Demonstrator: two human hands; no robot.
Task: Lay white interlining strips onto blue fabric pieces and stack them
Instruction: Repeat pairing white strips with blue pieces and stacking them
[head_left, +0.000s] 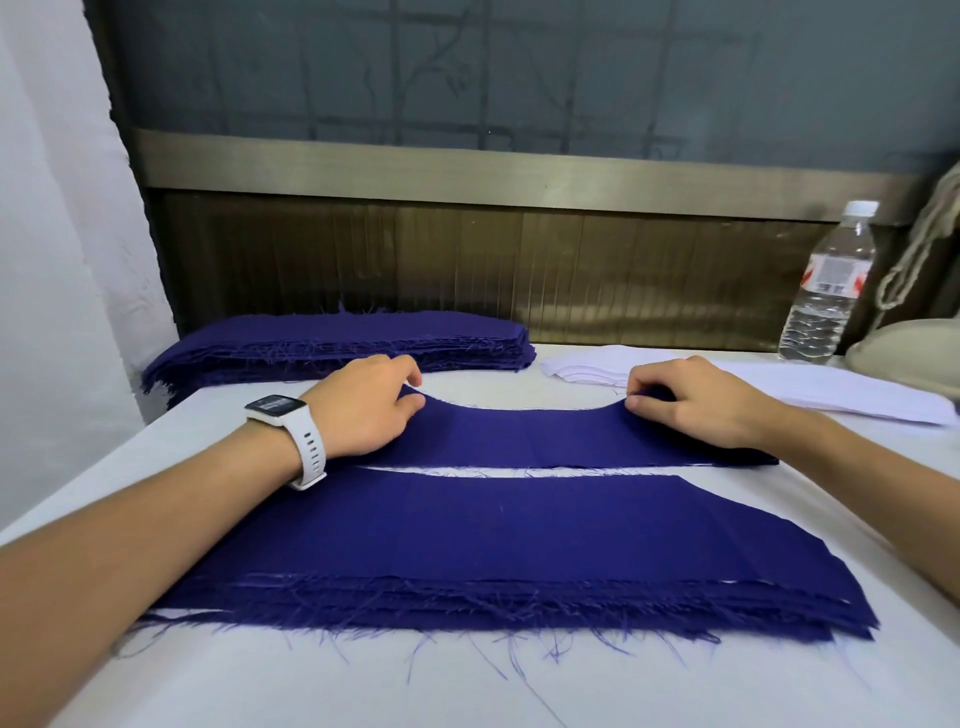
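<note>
Left hand (363, 410) and right hand (696, 405) are pinching, fingers (410, 402) curled, the far corners of one blue piece (545, 439) on the worktop (249, 675), between a seemingly finished near stack (493, 545) and a far blue pile (337, 340) and white strips (753, 387) awaiting pairing.

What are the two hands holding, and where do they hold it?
One blue cloth piece. The left hand pinches its far edge near the left end, the right hand near the right end.

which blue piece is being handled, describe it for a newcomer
On the white table, a dark blue fabric stack sits far left, a frayed blue stack nearest. Between them lies the curved dark blue fabric piece, alone pinched by left hand and right hand.
</note>
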